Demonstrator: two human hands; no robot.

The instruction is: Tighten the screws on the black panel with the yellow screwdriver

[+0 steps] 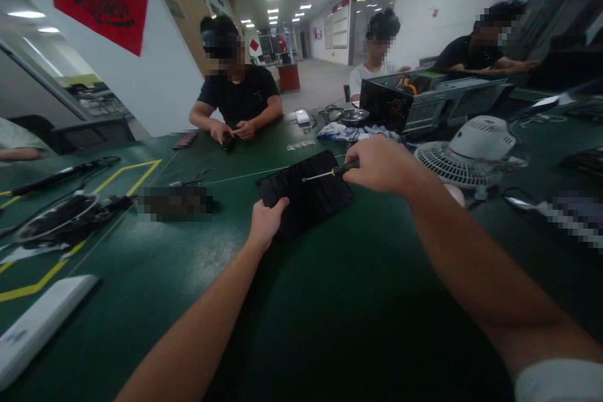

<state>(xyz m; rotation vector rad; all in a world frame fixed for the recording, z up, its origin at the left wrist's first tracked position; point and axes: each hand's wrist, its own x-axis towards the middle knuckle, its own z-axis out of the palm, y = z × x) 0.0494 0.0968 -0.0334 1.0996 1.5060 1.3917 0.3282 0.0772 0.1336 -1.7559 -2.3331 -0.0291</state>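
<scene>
A flat black panel (311,201) with a ribbed face is tilted over the green table in the middle of the view. My left hand (269,221) grips its left edge, thumb on top. In my right hand (379,164) is a screwdriver (330,173) with a black and yellow handle. Its shaft points left across the panel, and the tip is over the upper middle part of the panel; whether it touches is too small to tell. The fingers behind the panel are hidden.
On the green table (245,314), a white fan (471,151) and an open computer case (424,100) stand at right. A white box (44,326) and cables lie left. Small clear bags (301,146) lie behind the panel. Several people sit around.
</scene>
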